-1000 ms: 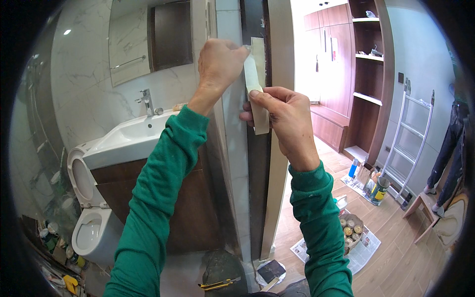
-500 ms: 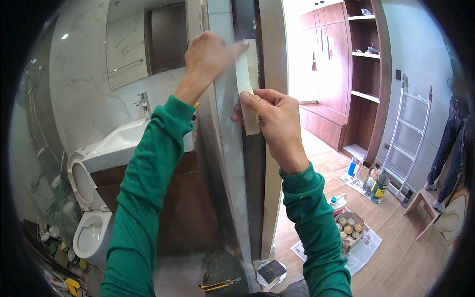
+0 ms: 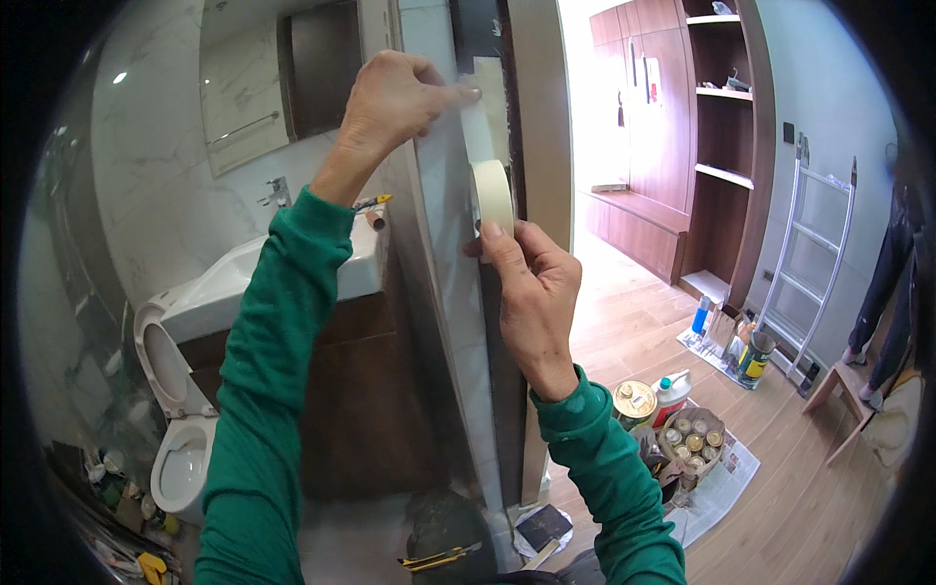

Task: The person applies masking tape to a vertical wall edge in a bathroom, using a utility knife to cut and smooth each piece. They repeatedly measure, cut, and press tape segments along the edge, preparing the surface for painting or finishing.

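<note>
My right hand (image 3: 536, 292) grips the lower part of a roll of pale cream masking tape (image 3: 495, 195), thumb in front. A strip of tape (image 3: 487, 88) runs up from the roll along the dark edge of a door frame (image 3: 502, 370). Above the roll, my left hand (image 3: 395, 102) is at the strip's left edge. One digit stretches out to touch the tape while its other fingers curl loosely, apart from it. That hand is slightly blurred. Both forearms wear green sleeves.
Left stand a washbasin (image 3: 331, 278) with a yellow-tipped tool (image 3: 373, 202) and a toilet (image 3: 185, 468). Right, cans (image 3: 694, 444) and a jug (image 3: 671, 395) sit on newspaper. Beyond are a ladder (image 3: 814, 244) and a person's legs (image 3: 882, 283) on a wooden stool (image 3: 838, 409).
My right hand has moved down, and the tape roll now turns more of its side to view. The left hand stays at the strip's upper part. The view has shifted slightly.
</note>
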The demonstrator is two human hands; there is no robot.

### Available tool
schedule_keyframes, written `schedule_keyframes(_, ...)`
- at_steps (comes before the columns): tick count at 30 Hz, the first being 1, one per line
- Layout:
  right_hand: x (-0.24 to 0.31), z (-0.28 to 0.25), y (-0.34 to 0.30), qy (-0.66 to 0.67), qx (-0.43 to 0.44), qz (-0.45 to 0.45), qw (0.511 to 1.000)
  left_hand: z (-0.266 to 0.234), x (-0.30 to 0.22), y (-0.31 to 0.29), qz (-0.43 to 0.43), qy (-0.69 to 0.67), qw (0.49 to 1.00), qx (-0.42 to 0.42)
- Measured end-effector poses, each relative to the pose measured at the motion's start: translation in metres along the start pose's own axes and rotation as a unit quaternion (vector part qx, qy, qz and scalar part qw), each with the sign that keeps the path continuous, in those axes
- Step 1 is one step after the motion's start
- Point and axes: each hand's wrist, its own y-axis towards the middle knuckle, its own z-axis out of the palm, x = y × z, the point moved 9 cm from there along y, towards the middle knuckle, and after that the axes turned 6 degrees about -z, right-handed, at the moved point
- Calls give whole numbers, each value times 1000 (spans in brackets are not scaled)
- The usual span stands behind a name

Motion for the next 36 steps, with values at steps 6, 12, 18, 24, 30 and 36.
schedule_keyframes(6,-38,-1,-16,19,21,191,981,1,3,-1,3,-1,1000,3)
schedule_keyframes(12,-41,0,-18,40,41,183,981,4,-1,-14,80,49,996,-10)
schedule_keyframes(18,-39,-7,-17,19,38,170,985,12,-7,-35,119,111,987,-20)
schedule_keyframes(24,-34,-35,-12,-96,13,93,991,8,-18,-39,136,140,980,-29)
schedule_keyframes(30,-25,-58,-3,-94,-43,17,994,4,-3,7,-1,110,993,-35)
schedule_keyframes(36,1,-84,-27,-80,-106,-54,990,3,-3,-17,95,109,979,-143)
